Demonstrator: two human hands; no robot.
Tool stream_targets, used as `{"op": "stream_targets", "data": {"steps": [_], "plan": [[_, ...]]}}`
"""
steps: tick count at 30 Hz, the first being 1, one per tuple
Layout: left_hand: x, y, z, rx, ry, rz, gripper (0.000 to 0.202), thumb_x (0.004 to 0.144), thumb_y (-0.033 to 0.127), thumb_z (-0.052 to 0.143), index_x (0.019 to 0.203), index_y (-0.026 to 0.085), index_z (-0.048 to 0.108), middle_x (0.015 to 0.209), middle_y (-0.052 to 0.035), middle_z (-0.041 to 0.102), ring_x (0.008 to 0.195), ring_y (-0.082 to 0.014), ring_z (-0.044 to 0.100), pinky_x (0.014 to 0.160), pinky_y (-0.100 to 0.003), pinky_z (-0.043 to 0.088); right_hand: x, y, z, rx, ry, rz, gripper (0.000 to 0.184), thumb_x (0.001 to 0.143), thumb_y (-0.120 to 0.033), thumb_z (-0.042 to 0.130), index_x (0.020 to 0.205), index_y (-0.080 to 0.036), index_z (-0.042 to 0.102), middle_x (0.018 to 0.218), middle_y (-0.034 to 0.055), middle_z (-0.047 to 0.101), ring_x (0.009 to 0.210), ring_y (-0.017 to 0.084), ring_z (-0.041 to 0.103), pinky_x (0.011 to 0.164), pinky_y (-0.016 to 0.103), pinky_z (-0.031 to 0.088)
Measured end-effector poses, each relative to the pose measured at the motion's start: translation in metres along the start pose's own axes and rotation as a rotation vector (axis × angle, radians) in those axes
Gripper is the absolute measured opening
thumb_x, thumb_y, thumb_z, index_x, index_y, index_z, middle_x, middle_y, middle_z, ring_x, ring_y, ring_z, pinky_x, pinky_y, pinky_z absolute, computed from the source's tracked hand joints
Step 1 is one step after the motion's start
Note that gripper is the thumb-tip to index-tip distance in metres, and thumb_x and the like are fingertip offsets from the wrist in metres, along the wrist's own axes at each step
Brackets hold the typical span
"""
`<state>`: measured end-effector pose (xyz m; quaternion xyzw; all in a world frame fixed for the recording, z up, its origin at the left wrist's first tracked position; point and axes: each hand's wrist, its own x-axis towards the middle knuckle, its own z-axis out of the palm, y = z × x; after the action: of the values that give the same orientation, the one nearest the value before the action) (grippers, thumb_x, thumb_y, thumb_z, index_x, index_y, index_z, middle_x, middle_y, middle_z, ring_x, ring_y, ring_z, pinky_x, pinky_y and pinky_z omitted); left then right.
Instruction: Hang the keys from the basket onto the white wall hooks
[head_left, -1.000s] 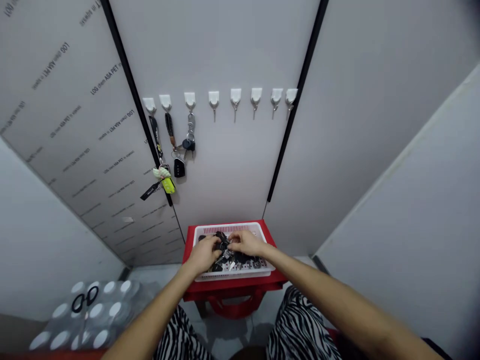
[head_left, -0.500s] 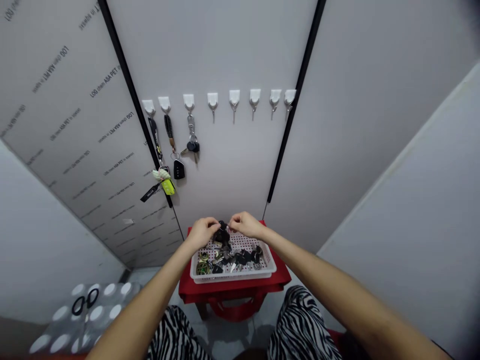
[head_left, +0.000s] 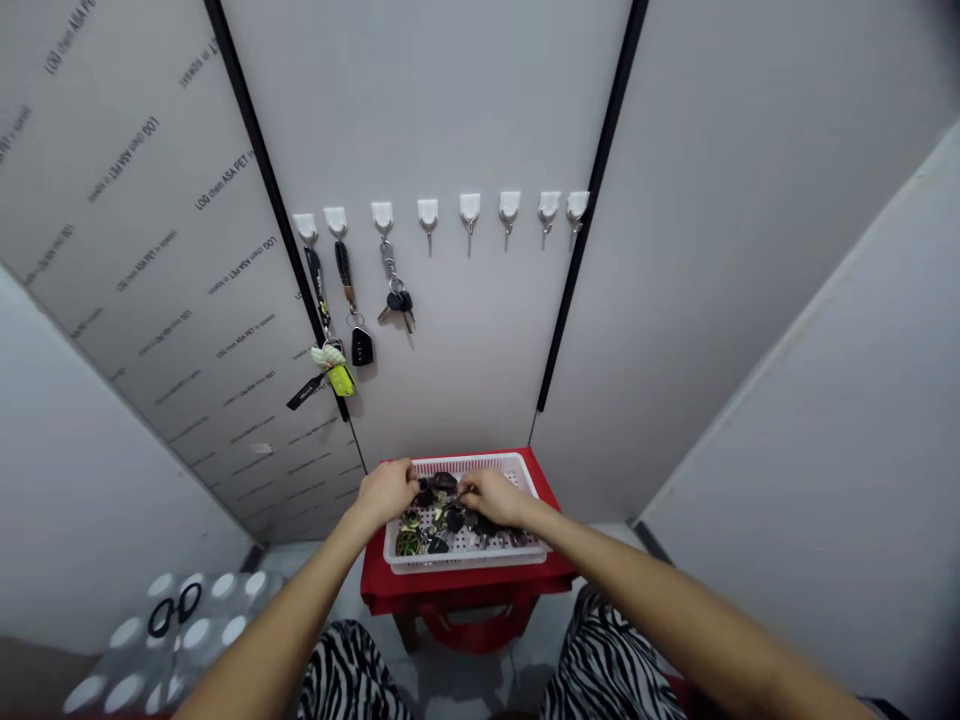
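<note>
Over a white plastic basket (head_left: 469, 566), both my hands reach in among piled keys and key fobs (head_left: 456, 520). My left hand (head_left: 386, 490) is at the left rim, its fingers closed on a bunch of black-headed keys (head_left: 435, 485). From the other side my right hand (head_left: 495, 498) pinches down into the pile; its fingertips are closed, and what they hold is hidden. Green and gold round pieces (head_left: 408, 542) lie in the front left corner. On the wall hang a yellow-green key fob (head_left: 341, 380), a black car key (head_left: 362, 347) and a key bunch (head_left: 397, 300).
Several white hooks (head_left: 470, 208) run in a row along the grey wall; the right-hand ones carry nothing. The basket sits on a red cloth-covered stool (head_left: 551, 497). Black scissors (head_left: 175, 610) lie on a dotted surface at lower left. Zebra-striped knees (head_left: 611, 655) flank the stool.
Both hands have come down from the basket's far edge into it, taking the bunch of black keys lower. The keys on the third hook have swung slightly. The camera view has shifted a little.
</note>
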<state>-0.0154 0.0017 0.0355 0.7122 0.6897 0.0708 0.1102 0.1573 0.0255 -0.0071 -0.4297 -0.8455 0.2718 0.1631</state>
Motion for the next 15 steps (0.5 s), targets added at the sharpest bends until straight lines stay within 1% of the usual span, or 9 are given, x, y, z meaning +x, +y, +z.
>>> {"op": "stream_targets", "data": {"steps": [1, 3, 5, 7, 9, 11, 13, 15], "plan": [[0.0, -0.001, 0.001, -0.011, -0.01, 0.007, 0.015, 0.06, 0.023, 0.039, 0.069, 0.02, 0.051, 0.073, -0.0034, 0.058, 0.068, -0.0157, 0.051, 0.054, -0.023, 0.033, 0.001, 0.002, -0.004, 0.117, -0.012, 0.057, 0.012, 0.06, -0.012, 0.04, 0.063, -0.014, 0.051, 0.053, -0.0004, 0.05, 0.051, 0.009, 0.046, 0.051, 0.02, 0.033], [0.0, -0.003, 0.004, -0.049, 0.038, 0.034, 0.016, 0.059, 0.021, 0.041, 0.071, 0.019, 0.05, 0.075, -0.0033, 0.057, 0.069, -0.0155, 0.05, 0.055, -0.023, 0.034, 0.002, 0.003, -0.014, 0.347, -0.016, 0.143, 0.008, 0.062, -0.014, 0.04, 0.062, -0.014, 0.047, 0.046, -0.0033, 0.047, 0.045, 0.008, 0.044, 0.046, 0.019, 0.032], [0.002, -0.001, 0.008, -0.124, 0.126, 0.087, 0.017, 0.059, 0.019, 0.041, 0.074, 0.019, 0.05, 0.076, -0.0032, 0.056, 0.07, -0.0144, 0.049, 0.058, -0.023, 0.034, 0.001, 0.001, -0.023, 0.531, 0.032, 0.168, 0.003, 0.062, -0.018, 0.042, 0.061, -0.015, 0.044, 0.046, -0.0044, 0.048, 0.044, 0.007, 0.044, 0.045, 0.018, 0.032], [0.003, 0.004, 0.013, -0.242, 0.168, 0.163, 0.017, 0.058, 0.017, 0.042, 0.074, 0.018, 0.05, 0.075, -0.0027, 0.055, 0.07, -0.0127, 0.048, 0.061, -0.022, 0.034, -0.001, -0.005, -0.032, 0.704, 0.081, 0.203, 0.006, 0.061, -0.021, 0.044, 0.061, -0.016, 0.042, 0.05, -0.0043, 0.051, 0.045, 0.006, 0.045, 0.046, 0.019, 0.033], [0.003, 0.012, 0.018, -0.403, 0.134, 0.228, 0.02, 0.057, 0.014, 0.043, 0.075, 0.016, 0.05, 0.074, -0.002, 0.055, 0.069, -0.0114, 0.048, 0.062, -0.021, 0.034, -0.002, -0.013, -0.039, 0.872, 0.099, 0.268, 0.01, 0.062, -0.025, 0.045, 0.061, -0.016, 0.04, 0.053, -0.004, 0.053, 0.044, 0.006, 0.046, 0.046, 0.019, 0.034], [0.003, 0.021, 0.023, -0.585, 0.073, 0.265, 0.029, 0.054, 0.012, 0.046, 0.083, 0.015, 0.048, 0.075, -0.0016, 0.055, 0.068, -0.0108, 0.047, 0.063, -0.021, 0.035, -0.002, -0.02, -0.046, 1.007, 0.097, 0.306, 0.013, 0.061, -0.027, 0.047, 0.062, -0.017, 0.038, 0.054, -0.0042, 0.054, 0.043, 0.006, 0.046, 0.047, 0.02, 0.035], [0.002, 0.029, 0.027, -0.779, 0.015, 0.287, 0.038, 0.052, 0.011, 0.048, 0.09, 0.014, 0.045, 0.079, -0.0017, 0.054, 0.07, -0.0108, 0.047, 0.064, -0.021, 0.035, -0.001, -0.025, -0.051, 1.119, 0.104, 0.29, 0.015, 0.06, -0.027, 0.049, 0.062, -0.017, 0.038, 0.054, -0.0044, 0.054, 0.044, 0.006, 0.048, 0.048, 0.021, 0.036], [0.003, 0.033, 0.029, -0.956, -0.015, 0.293, 0.038, 0.052, 0.011, 0.049, 0.09, 0.014, 0.044, 0.082, -0.0018, 0.054, 0.073, -0.0111, 0.047, 0.066, -0.022, 0.035, 0.001, -0.028, -0.055, 1.228, 0.119, 0.258, 0.015, 0.06, -0.026, 0.05, 0.062, -0.017, 0.038, 0.054, -0.0045, 0.053, 0.046, 0.007, 0.049, 0.05, 0.022, 0.037]]}}
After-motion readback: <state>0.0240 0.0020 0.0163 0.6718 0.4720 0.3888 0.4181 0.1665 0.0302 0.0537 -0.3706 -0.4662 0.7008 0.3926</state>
